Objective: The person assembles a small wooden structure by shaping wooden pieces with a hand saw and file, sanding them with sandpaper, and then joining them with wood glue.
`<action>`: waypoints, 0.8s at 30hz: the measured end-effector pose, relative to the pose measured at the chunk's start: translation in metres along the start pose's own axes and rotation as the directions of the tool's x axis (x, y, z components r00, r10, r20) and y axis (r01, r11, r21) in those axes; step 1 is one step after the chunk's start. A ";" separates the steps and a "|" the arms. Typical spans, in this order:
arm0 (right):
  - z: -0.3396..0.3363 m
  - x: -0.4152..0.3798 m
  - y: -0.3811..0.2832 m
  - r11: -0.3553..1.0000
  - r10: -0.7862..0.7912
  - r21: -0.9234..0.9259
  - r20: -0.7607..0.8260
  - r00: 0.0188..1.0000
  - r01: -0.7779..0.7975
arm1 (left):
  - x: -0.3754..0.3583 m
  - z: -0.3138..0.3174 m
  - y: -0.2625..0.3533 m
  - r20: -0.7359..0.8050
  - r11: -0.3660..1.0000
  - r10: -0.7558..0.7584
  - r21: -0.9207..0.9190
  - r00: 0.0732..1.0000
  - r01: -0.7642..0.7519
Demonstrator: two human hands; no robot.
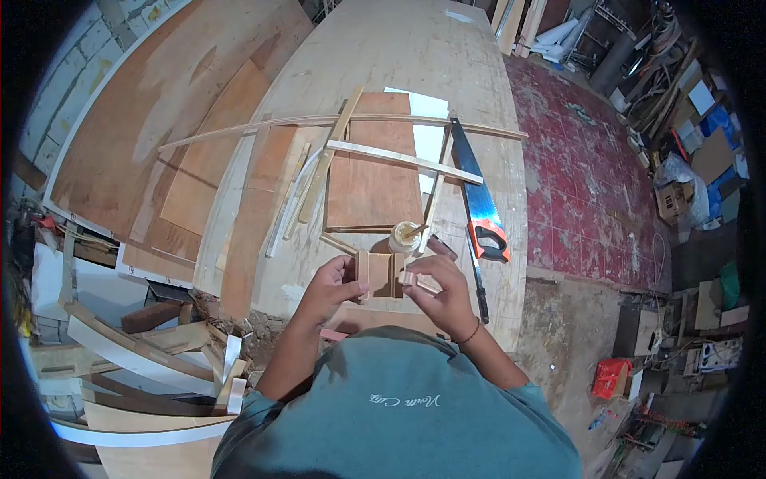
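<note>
Close in front of my body is a small wooden box-like assembly (380,273) with upright sides. My left hand (325,291) grips its left side, thumb on the near face and fingers behind. My right hand (444,297) pinches a small wood strip (408,279) against or right beside the assembly's right side. Just beyond stands an open jar (404,238) of pale contents, a stick or brush handle leaning out of it. A dark block-like object (442,247) lies to the right of the jar, partly behind my right hand.
A handsaw (479,195) with an orange-black handle lies at the right of the workbench (399,44). Brown plywood (373,188), a white sheet (431,112) and several crossed strips (403,161) lie beyond the jar. Large boards (183,104) and curved offcuts (128,347) crowd the left.
</note>
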State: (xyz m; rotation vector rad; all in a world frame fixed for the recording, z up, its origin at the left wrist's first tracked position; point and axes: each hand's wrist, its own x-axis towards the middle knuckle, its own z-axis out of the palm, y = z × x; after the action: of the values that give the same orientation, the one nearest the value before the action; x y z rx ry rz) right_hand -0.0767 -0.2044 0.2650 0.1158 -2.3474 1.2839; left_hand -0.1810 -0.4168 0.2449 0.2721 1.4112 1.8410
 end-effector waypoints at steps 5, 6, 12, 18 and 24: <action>0.003 0.006 -0.029 0.967 -0.085 -0.234 0.065 0.994 0.098 | 0.000 0.014 0.006 0.016 1.000 0.016 0.002 1.000 -0.016; 0.005 0.006 -0.031 0.951 -0.111 -0.283 0.075 0.991 0.128 | -0.001 0.015 0.006 0.034 1.000 0.017 -0.005 0.999 -0.016; 0.008 0.009 -0.031 0.893 -0.162 -0.406 0.109 0.981 0.193 | 0.002 0.013 0.002 0.043 1.000 -0.010 0.021 0.999 0.010; 0.013 0.008 -0.027 0.903 -0.114 -0.398 0.132 0.985 0.158 | 0.005 0.012 -0.003 -0.007 1.000 -0.011 -0.014 1.000 0.011; 0.014 0.010 -0.033 0.826 -0.061 -0.548 0.149 0.987 0.134 | 0.004 0.021 -0.008 -0.020 0.997 0.052 0.058 0.998 -0.051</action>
State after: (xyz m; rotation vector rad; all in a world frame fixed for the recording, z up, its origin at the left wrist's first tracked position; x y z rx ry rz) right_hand -0.0806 -0.2331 0.2887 0.1284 -2.6845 0.5096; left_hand -0.1675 -0.3979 0.2440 0.3214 1.4860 1.8525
